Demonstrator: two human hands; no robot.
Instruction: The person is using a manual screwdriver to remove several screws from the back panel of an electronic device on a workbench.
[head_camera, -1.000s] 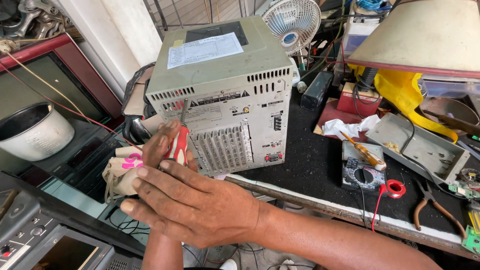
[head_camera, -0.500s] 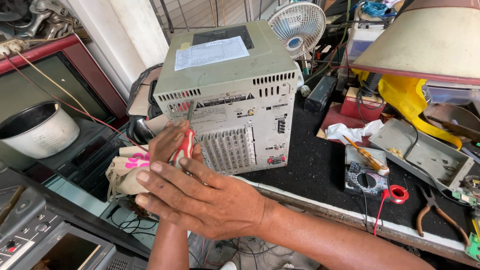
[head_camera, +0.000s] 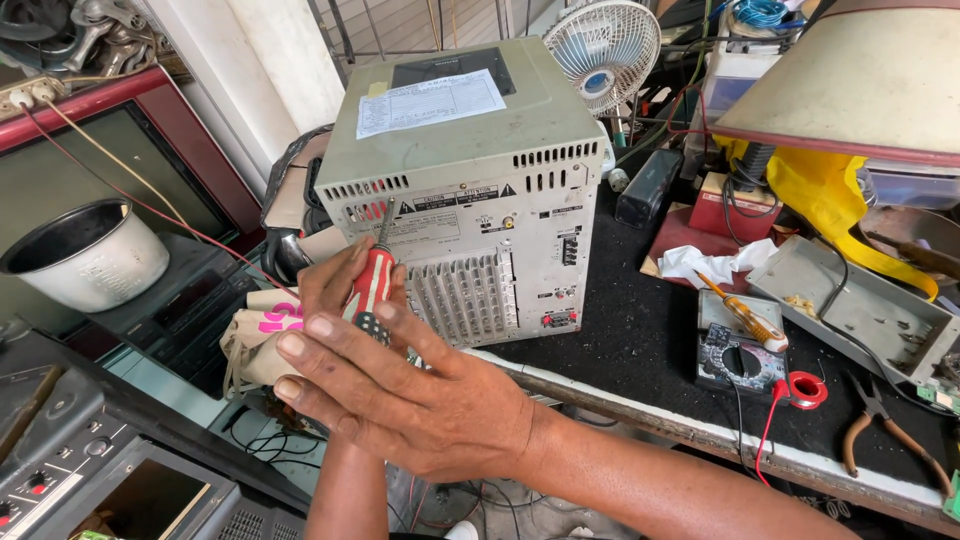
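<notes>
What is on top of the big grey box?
A white paper sheet lies flat on the grey box, with a dark panel behind it and a small yellowish sticker beside it. What is underneath the paper stays hidden.

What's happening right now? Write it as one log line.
left hand: grips red-handled screwdriver | right hand: cupped over left | tip: at back panel of grey metal stereo unit

The stereo unit (head_camera: 470, 190) stands on the counter (head_camera: 620, 340), a fan (head_camera: 606, 45) behind it. A multimeter (head_camera: 738, 352) lies to its right, pliers (head_camera: 885, 435) farther right.
</notes>
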